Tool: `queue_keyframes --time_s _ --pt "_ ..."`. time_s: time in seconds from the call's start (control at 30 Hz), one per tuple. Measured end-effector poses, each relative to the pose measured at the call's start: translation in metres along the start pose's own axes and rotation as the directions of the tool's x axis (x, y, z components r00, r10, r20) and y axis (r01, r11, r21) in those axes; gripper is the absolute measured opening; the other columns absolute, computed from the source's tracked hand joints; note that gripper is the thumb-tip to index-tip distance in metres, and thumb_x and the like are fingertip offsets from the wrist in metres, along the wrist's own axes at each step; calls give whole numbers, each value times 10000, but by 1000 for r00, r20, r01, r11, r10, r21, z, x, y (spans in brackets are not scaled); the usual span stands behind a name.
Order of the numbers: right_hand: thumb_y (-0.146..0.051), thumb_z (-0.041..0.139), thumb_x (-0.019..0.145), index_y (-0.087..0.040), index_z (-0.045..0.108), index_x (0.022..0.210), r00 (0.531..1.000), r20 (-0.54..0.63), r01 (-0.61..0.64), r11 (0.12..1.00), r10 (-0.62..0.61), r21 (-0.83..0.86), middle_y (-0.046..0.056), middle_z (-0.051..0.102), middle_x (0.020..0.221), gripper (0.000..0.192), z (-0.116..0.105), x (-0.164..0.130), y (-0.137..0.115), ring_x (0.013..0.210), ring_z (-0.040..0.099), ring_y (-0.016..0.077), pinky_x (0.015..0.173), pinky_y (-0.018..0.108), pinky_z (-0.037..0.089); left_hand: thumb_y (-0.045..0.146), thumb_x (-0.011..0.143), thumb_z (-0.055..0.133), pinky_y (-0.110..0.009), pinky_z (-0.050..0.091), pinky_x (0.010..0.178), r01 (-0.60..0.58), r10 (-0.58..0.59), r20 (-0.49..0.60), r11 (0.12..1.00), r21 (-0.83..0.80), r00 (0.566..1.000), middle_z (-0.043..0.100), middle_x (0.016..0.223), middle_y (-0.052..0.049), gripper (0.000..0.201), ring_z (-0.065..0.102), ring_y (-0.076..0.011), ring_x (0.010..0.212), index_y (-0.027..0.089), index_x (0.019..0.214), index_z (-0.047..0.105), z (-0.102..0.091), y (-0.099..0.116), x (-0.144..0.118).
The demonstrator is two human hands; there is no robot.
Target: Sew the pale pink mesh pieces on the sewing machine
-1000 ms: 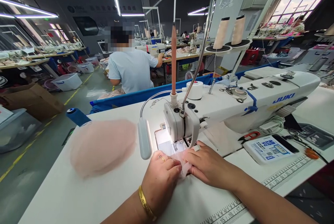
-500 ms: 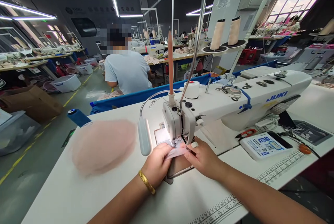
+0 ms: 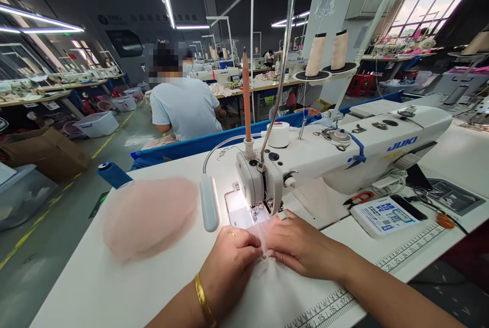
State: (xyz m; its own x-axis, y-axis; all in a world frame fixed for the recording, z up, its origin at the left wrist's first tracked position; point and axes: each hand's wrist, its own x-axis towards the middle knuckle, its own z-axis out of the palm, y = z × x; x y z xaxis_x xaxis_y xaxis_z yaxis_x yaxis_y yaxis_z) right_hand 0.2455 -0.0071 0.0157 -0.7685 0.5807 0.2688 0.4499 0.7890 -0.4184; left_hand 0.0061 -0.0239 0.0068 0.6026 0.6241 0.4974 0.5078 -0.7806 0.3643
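Left hand (image 3: 229, 262): my thumb and fingers pinch the sheer cloth (image 3: 263, 235) at its left side, seemingly to keep it taut.
Right hand (image 3: 307, 246): fingers curled down onto the cloth's other side, gripping it, perhaps to hold it flat and straight.
Cloth: between my hands, just in front of the machine (image 3: 324, 151), spreading toward me over the table (image 3: 87, 277) in faint folds.
Lamp (image 3: 209, 203): on a bendy neck to the left of the machine's head, set there, I think, so light falls near my fingertips.
Pink heap (image 3: 151, 218): well to my left on the table, likely there to be within reach but clear of my elbow.
Snips (image 3: 359, 198) and box (image 3: 389, 216): just to the right of the machine's head, probably for handiness.
Cones (image 3: 316, 55): upright on a raised rack, I suppose so thread runs down freely.
Hidden: my fingers cover part of the cloth; I cannot tell if it lies under the foot.
Blurred: the heap's layers, and the cloth's near edge against white.
Cut off: both my forearms, by the frame.
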Motion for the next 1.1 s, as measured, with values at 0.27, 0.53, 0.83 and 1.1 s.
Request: queue_keyframes --time_s 0.27,0.53,0.83,1.1 --pt "-225 509 1018 -202 570 850 999 37 -28 994 32 -102 -10 638 812 181 -2 0 -3 784 519 176 865 354 328 -19 884 454 -363 410 807 -42 41 14 996 84 999 737 847 31 307 610 -126 656 214 815 641 -3 7 2" --pt "-185 513 1008 -205 555 832 997 9 -72 976 76 -207 6 648 826 182 1 6 -1 767 497 192 826 357 349 -1 916 432 -364 429 793 -8 2 39 986 164 999 747 893 -4 313 624 -144 686 197 773 628 1 -8 5" --pt "-138 512 1003 -204 633 910 994 -20 -109 962 108 -251 39 707 971 166 3 7 0 865 510 234 822 375 383 33 975 423 -388 445 862 -57 61 -15 981 187 998 761 990 -40 324 654 -163 772 200 871 680 0 -12 8" --pt "-122 463 1009 -198 629 880 997 -28 -79 968 74 -240 36 674 879 223 10 4 2 773 483 211 809 383 377 -50 753 473 -388 419 809 -99 94 40 986 137 995 693 783 27 258 570 -139 626 197 744 546 2 -7 0"
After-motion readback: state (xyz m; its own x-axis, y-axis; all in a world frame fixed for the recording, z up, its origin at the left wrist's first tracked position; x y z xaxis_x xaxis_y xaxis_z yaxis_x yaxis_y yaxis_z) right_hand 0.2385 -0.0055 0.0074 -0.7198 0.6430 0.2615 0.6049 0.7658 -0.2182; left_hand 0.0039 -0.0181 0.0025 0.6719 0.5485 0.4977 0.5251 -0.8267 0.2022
